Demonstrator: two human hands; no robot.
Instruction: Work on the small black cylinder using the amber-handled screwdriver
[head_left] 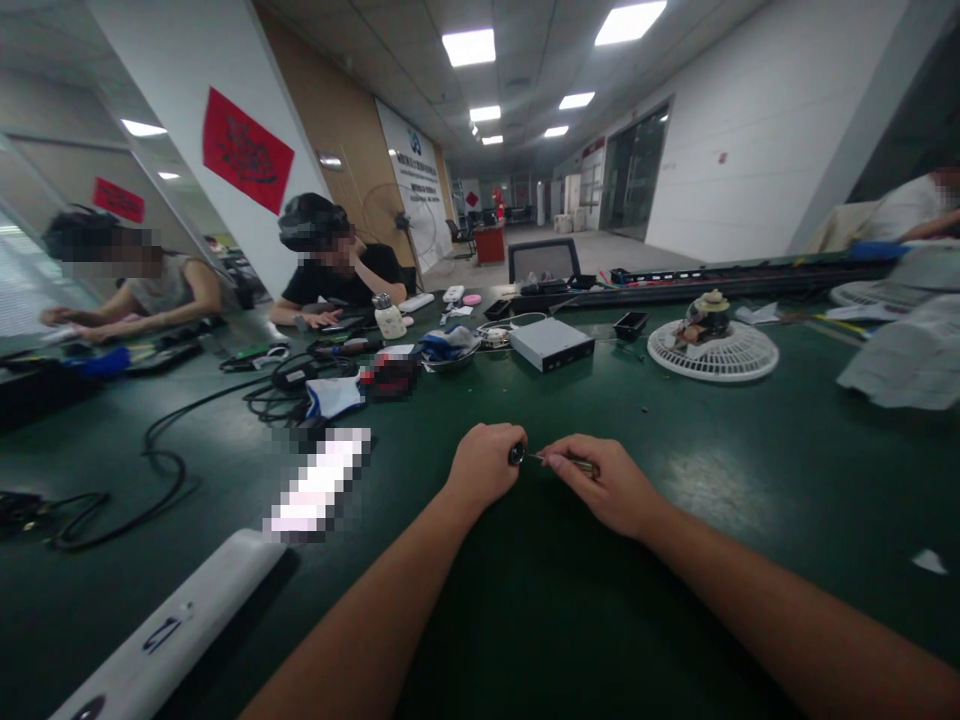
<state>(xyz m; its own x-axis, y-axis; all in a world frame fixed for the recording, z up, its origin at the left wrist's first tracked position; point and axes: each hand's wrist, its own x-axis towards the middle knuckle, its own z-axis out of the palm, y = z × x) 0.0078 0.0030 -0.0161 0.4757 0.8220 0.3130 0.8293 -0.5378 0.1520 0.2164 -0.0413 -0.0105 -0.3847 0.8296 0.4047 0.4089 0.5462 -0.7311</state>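
My left hand [484, 465] and my right hand [600, 487] are close together above the green work table [720, 470]. My left hand is closed on a small dark round part [517, 454], which shows just past my fingers. My right hand pinches a thin metal tool [574, 463] between thumb and fingers. The tool's tip reaches the round part. Most of both held items is hidden by my fingers.
A white fan guard with a motor [712, 350] and a silver box [551, 343] stand ahead. Black cables [150, 460] and a long white object [172, 630] lie left. Two co-workers [337, 270] sit at the far left; another person [907, 210] sits right.
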